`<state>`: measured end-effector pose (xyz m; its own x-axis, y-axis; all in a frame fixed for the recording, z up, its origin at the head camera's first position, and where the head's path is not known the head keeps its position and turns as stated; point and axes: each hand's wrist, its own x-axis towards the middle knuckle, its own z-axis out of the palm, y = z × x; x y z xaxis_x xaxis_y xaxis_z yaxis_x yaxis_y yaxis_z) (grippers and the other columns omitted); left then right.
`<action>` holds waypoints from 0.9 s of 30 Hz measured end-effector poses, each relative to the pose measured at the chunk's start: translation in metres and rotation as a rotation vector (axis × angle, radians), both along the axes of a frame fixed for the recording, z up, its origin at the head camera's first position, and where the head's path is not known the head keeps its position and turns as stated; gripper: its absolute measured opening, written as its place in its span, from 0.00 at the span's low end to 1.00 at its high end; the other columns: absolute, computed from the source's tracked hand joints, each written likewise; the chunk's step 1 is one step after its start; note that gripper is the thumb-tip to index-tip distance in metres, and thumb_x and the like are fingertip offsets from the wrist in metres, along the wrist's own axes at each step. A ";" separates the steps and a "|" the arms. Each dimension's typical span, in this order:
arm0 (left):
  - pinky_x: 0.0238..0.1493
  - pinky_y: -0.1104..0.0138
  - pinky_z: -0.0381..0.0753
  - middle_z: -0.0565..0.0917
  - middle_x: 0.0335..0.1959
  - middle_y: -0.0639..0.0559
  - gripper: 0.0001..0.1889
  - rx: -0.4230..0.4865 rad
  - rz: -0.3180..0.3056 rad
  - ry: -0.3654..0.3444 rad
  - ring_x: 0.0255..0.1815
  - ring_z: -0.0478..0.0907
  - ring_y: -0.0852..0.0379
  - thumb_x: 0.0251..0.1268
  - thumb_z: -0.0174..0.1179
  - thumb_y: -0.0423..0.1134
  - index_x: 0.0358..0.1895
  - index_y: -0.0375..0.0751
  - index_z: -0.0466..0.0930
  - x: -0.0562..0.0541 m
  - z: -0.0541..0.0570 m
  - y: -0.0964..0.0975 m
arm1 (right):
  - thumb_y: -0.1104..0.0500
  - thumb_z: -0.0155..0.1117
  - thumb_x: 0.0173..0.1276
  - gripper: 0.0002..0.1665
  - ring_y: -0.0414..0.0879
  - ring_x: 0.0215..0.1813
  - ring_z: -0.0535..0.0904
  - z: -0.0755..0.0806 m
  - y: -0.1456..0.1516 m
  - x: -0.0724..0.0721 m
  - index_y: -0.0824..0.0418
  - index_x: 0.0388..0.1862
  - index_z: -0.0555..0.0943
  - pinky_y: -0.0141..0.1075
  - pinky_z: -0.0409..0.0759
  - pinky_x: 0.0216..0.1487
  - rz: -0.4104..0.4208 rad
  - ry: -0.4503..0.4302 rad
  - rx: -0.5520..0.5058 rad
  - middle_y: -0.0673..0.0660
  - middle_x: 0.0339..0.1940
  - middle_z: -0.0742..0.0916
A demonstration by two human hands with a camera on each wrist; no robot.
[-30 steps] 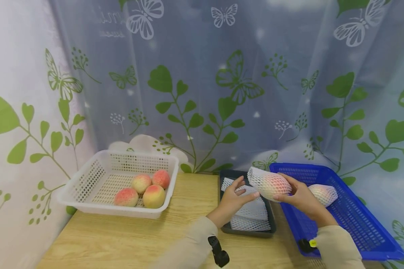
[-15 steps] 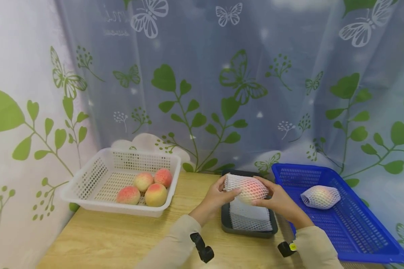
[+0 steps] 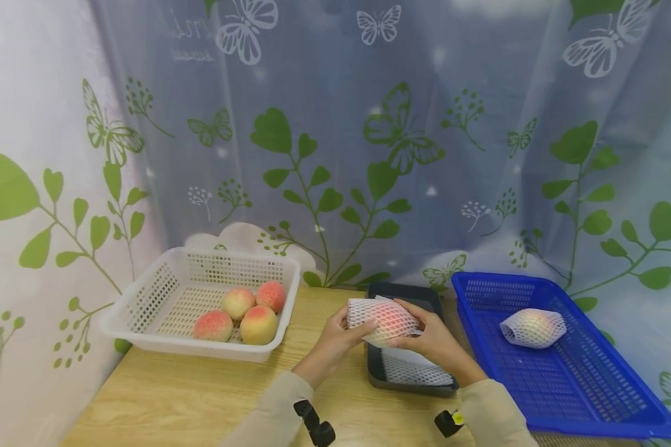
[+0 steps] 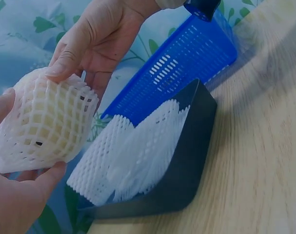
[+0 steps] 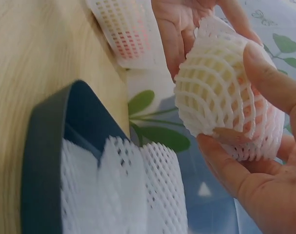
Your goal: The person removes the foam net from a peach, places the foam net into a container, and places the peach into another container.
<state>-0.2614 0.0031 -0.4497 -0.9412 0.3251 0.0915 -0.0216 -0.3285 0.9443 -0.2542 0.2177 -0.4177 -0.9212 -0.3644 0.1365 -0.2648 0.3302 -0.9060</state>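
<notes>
A red and pale yellow peach (image 3: 390,321) in a white foam net sleeve (image 4: 49,122) is held up between both hands, over the left part of the dark tray (image 3: 376,371). My left hand (image 3: 334,340) pinches the sleeve's loose left end, thumb in front. From the other side my right hand (image 3: 437,341) grips the peach through the net, its thumb and fingers on opposite sides. In the right wrist view the net (image 5: 216,87) spreads round the fruit. Flat foam net sleeves (image 4: 138,151) lie in the tray.
To the left, a white basket (image 3: 201,349) contains several bare peaches (image 3: 259,325). At the right stands a blue basket (image 3: 581,379) with one netted peach (image 3: 534,328) inside. The wooden table (image 3: 190,391) runs beneath, and a patterned curtain (image 3: 335,186) hangs behind.
The netted peach has moved left and down, away from the blue basket. My left hand, apart from it at first, has taken hold of the sleeve's left end. My right hand keeps its grip.
</notes>
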 end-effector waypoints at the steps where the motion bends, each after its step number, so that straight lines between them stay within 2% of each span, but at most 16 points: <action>1: 0.55 0.64 0.79 0.78 0.56 0.45 0.31 0.004 0.001 -0.001 0.51 0.78 0.57 0.62 0.65 0.38 0.66 0.34 0.66 0.001 -0.001 -0.003 | 0.58 0.75 0.55 0.49 0.56 0.59 0.76 -0.001 -0.003 -0.001 0.61 0.73 0.62 0.31 0.80 0.49 -0.004 -0.003 -0.005 0.67 0.65 0.74; 6: 0.53 0.65 0.79 0.79 0.51 0.47 0.29 0.012 0.015 0.011 0.49 0.79 0.59 0.63 0.64 0.37 0.64 0.30 0.66 0.004 -0.005 -0.014 | 0.58 0.76 0.54 0.49 0.54 0.57 0.76 -0.009 -0.016 -0.001 0.61 0.73 0.64 0.32 0.80 0.49 -0.022 -0.016 -0.043 0.65 0.64 0.75; 11: 0.50 0.68 0.80 0.80 0.48 0.49 0.29 0.011 0.027 -0.015 0.46 0.79 0.60 0.62 0.65 0.37 0.63 0.27 0.66 0.007 -0.014 -0.024 | 0.58 0.77 0.53 0.48 0.52 0.56 0.77 -0.021 -0.027 -0.002 0.59 0.72 0.65 0.32 0.81 0.48 -0.040 -0.040 -0.067 0.64 0.64 0.76; 19: 0.49 0.68 0.80 0.80 0.49 0.48 0.29 -0.007 0.048 -0.067 0.47 0.79 0.60 0.63 0.63 0.35 0.64 0.26 0.64 0.010 -0.030 -0.044 | 0.59 0.75 0.55 0.46 0.54 0.57 0.76 -0.038 -0.049 -0.002 0.61 0.71 0.66 0.32 0.80 0.48 -0.001 -0.055 -0.092 0.66 0.68 0.72; 27: 0.49 0.69 0.78 0.81 0.49 0.50 0.30 -0.100 0.114 -0.103 0.46 0.78 0.62 0.64 0.63 0.37 0.65 0.27 0.64 0.017 -0.042 -0.060 | 0.62 0.75 0.55 0.44 0.50 0.50 0.79 -0.052 -0.069 -0.001 0.67 0.69 0.67 0.31 0.81 0.42 0.029 -0.042 -0.077 0.68 0.58 0.78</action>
